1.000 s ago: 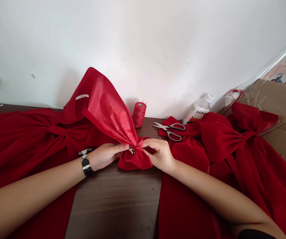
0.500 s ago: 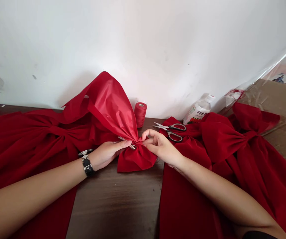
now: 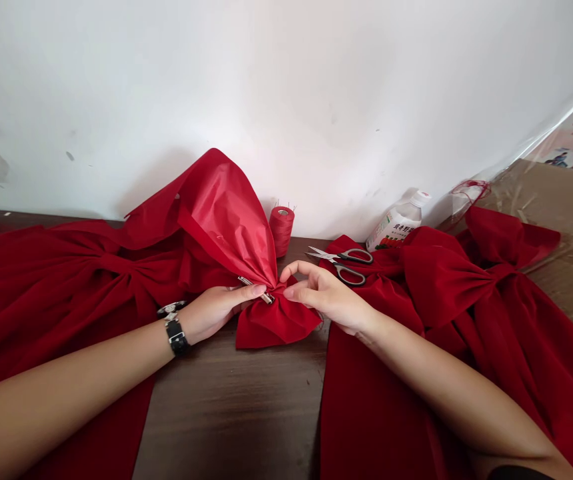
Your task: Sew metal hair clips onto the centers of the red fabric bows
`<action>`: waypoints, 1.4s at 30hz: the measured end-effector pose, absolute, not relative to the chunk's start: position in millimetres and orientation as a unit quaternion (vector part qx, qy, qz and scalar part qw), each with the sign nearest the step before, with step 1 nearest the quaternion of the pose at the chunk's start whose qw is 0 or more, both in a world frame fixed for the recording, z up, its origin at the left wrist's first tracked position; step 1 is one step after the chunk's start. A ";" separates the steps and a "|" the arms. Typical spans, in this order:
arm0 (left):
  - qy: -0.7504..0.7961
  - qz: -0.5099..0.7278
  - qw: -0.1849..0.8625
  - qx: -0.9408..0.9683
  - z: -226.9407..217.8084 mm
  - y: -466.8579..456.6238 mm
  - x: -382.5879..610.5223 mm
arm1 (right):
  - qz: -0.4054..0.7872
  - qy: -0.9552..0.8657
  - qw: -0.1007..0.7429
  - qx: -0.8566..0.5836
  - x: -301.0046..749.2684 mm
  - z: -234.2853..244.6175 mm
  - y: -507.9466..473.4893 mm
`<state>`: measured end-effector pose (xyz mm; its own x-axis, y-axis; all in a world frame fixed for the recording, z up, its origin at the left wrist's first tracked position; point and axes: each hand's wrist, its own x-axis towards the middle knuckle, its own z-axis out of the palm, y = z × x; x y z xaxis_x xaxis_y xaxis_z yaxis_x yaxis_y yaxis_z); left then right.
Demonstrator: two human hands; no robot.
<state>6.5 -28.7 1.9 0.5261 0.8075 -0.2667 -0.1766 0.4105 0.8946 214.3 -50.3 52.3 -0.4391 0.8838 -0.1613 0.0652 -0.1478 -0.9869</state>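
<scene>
the left hand [image 3: 219, 310] pinched a metal clip [image 3: 252, 287] firmly against the knot of a red bow [image 3: 279, 325] on the desk [image 3: 231, 413], while the right hand [image 3: 324, 297] stayed half open beside the knot, holding nothing.

We see a red cloth bow [image 3: 276, 325], pinched at the middle, lower centre, a metal clip [image 3: 247, 281] in its fold.

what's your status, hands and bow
left hand pinching metal clip at red bow's gathered centre; right hand open beside it; scissors lie apart on the right
</scene>
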 end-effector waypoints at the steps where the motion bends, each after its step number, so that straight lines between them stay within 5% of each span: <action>1: 0.363 0.325 0.756 0.437 2.0 -28.8 6.6 | 0.627 -0.576 0.319 -0.415 214.6 51.7 -49.9; 10: 0.377 0.321 0.751 0.437 6.8 -30.3 8.3 | 0.560 -0.627 0.334 -0.427 212.9 48.5 -52.9; 22: 0.381 0.319 0.746 0.443 7.0 -30.5 8.8 | 0.677 -0.488 0.354 -0.424 212.0 43.8 -50.6; 42: 0.380 0.303 0.744 0.458 5.5 -30.1 6.2 | 0.657 -0.522 0.354 -0.412 210.8 37.8 -48.7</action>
<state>6.2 -30.1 5.5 0.5272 0.7991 -0.2890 -0.1029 0.3976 0.9118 210.8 -48.7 37.8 -0.4088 0.8962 -0.1726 -0.0354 -0.2046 -0.9782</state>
